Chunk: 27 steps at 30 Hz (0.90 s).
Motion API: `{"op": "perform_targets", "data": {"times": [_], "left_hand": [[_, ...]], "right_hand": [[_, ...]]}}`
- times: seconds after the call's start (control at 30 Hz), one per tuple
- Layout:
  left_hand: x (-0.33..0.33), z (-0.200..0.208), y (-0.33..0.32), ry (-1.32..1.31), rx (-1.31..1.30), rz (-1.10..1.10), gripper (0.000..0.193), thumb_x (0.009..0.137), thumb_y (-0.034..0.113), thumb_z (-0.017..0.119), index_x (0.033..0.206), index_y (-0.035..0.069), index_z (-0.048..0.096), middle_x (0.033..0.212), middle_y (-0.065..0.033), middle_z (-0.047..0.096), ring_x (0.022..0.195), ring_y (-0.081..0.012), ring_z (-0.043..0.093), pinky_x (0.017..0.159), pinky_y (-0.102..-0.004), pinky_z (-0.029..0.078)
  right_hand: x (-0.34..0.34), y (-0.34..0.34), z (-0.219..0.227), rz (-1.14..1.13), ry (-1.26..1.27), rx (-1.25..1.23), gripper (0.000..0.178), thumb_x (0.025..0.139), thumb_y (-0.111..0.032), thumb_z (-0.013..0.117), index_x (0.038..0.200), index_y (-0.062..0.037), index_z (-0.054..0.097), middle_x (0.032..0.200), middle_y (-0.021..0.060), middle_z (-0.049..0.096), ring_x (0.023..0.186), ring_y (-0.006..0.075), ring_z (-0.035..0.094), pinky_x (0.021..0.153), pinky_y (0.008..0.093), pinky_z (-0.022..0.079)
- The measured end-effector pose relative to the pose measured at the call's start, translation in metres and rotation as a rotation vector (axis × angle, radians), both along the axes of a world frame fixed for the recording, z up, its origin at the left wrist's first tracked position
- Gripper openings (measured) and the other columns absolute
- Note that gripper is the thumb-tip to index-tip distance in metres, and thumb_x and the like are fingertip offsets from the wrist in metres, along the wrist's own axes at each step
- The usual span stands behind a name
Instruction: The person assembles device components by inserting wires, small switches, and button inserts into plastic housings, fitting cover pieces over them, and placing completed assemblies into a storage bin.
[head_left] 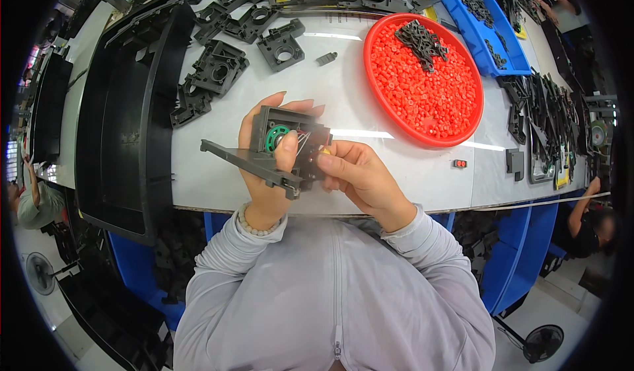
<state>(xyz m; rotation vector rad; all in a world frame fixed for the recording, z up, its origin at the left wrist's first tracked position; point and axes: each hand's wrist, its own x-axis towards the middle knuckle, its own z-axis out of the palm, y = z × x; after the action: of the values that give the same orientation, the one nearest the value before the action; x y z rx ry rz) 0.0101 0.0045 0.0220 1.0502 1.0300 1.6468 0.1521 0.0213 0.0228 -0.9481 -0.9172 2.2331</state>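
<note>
In my left hand (259,206) is a dark grey plastic housing (261,121), held in front of my chest over the table edge. A green round part (271,140) sits inside it, and my left thumb presses beside that part. A long grey arm (241,159) sticks out of the housing to the left. Thin wires (303,145) run from the green part towards the right side. There my right hand (370,178) pinches a small dark reddish piece (319,140) between thumb and fingers. A bit of yellow (325,151) shows at the thumb tip; its kind is unclear.
A round red tray (422,141) of small red parts stands to the right, with grey clips (422,44) on top. Several grey housings (218,67) lie left of centre. A black bin (112,173) is at left, a blue tray (512,60) far right. A small red-faced part (460,164) lies nearer.
</note>
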Motion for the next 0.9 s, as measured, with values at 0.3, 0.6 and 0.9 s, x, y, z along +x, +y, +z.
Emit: {"op": "perform_targets", "data": {"times": [0.3,0.6,0.9], "left_hand": [[0.003,0.000,0.002,-0.051,0.011,0.036,0.041,0.087,0.010,0.042,0.125,-0.004,0.034,0.112,-0.0240,0.054,0.100,-0.0298,0.059,0.082,-0.0355,0.051],[0.003,-0.002,-0.002,0.082,0.007,0.048,0.041,0.088,0.014,0.041,0.124,-0.004,0.033,0.111,-0.0247,0.054,0.102,-0.0331,0.058,0.082,-0.0378,0.052],[0.009,-0.005,0.001,-0.051,0.015,0.076,0.034,0.087,0.002,0.048,0.119,-0.005,0.041,0.106,-0.0182,0.058,0.097,-0.0209,0.059,0.079,-0.0302,0.051]], "right_hand": [[0.002,0.001,-0.002,0.018,-0.029,0.074,0.025,0.087,-0.032,0.061,0.083,-0.0069,0.059,0.070,-0.0031,0.056,0.067,0.0047,0.049,0.064,0.0190,0.039],[0.000,-0.003,-0.006,0.009,0.012,0.011,0.024,0.087,-0.031,0.061,0.083,-0.0076,0.058,0.071,-0.0034,0.054,0.067,0.0048,0.048,0.064,0.0193,0.039],[-0.006,-0.009,-0.025,-0.121,0.148,0.087,0.013,0.089,-0.016,0.058,0.090,-0.0032,0.058,0.081,0.0008,0.061,0.067,0.0072,0.055,0.063,0.0216,0.044]]}}
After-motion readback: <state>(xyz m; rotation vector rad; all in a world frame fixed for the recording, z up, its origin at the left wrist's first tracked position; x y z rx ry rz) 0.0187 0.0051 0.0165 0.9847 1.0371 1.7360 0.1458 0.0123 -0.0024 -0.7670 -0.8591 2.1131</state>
